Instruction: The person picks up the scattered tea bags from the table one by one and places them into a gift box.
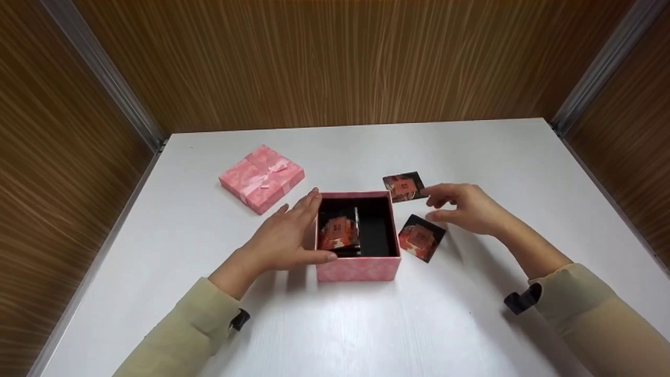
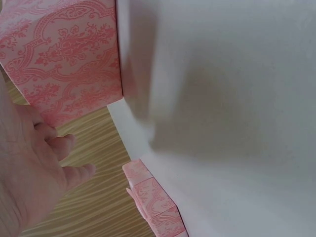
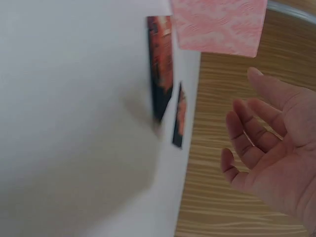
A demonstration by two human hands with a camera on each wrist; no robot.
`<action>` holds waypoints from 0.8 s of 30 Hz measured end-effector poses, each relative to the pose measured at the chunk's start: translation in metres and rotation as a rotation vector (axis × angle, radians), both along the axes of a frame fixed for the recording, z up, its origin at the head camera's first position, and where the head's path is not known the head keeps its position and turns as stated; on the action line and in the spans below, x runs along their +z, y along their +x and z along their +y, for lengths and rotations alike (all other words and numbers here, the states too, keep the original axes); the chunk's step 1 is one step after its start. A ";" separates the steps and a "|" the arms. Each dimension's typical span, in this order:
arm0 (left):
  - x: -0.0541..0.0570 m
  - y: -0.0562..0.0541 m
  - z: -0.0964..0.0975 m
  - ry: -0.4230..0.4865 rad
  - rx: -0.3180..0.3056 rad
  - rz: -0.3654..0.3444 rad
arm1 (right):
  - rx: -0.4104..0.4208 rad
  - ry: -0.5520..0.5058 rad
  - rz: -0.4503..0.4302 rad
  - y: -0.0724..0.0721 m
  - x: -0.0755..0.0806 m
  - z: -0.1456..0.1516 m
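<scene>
A pink gift box (image 1: 358,269) stands lidless in front of me. Its left part holds black cards with a red picture (image 1: 337,233); black lining shows on the right. My left hand (image 1: 285,238) holds the box by its left side, thumb along the near rim and fingertips at the far left corner. In the left wrist view the box's patterned wall (image 2: 69,59) lies against the fingers. My right hand (image 1: 468,209), fingers loosely bent and holding nothing, hovers right of two loose cards. The nearer card (image 1: 421,238) lies beside the box; the farther card (image 1: 404,187) lies behind it.
The pink lid with a ribbon bow (image 1: 261,178) lies on the white table (image 1: 345,330), left of and behind the box. Wood-grain panels (image 1: 340,63) enclose the table at the back and both sides. Black straps (image 1: 523,299) hang at both wrists.
</scene>
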State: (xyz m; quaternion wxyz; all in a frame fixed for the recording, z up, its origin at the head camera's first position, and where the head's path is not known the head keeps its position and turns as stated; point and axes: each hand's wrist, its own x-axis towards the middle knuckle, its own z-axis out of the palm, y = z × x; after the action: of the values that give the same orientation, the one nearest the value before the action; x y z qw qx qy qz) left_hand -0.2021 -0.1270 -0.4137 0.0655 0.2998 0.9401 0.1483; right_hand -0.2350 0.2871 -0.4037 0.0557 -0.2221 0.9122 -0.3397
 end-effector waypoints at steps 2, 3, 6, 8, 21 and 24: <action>-0.001 0.000 0.000 0.002 -0.002 0.002 | 0.017 0.013 -0.061 -0.001 -0.008 0.006; -0.001 0.000 0.000 0.003 -0.003 0.003 | 0.025 0.021 -0.088 0.000 -0.011 0.008; -0.001 0.000 -0.001 0.008 -0.005 0.007 | 0.035 0.046 -0.166 0.000 -0.018 0.013; -0.002 0.000 -0.001 0.007 -0.005 0.007 | 0.035 0.064 -0.202 0.000 -0.021 0.014; -0.002 0.000 -0.001 0.011 -0.009 0.029 | 0.044 0.046 -0.269 0.004 -0.038 0.011; -0.002 -0.001 0.000 0.008 -0.009 0.026 | 0.038 0.058 -0.270 0.004 -0.041 0.010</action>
State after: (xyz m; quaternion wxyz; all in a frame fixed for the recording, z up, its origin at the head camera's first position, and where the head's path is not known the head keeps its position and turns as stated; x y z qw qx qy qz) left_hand -0.2034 -0.1271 -0.4161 0.0524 0.3064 0.9389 0.1479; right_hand -0.2308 0.2973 -0.4448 0.1906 -0.1900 0.9015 -0.3389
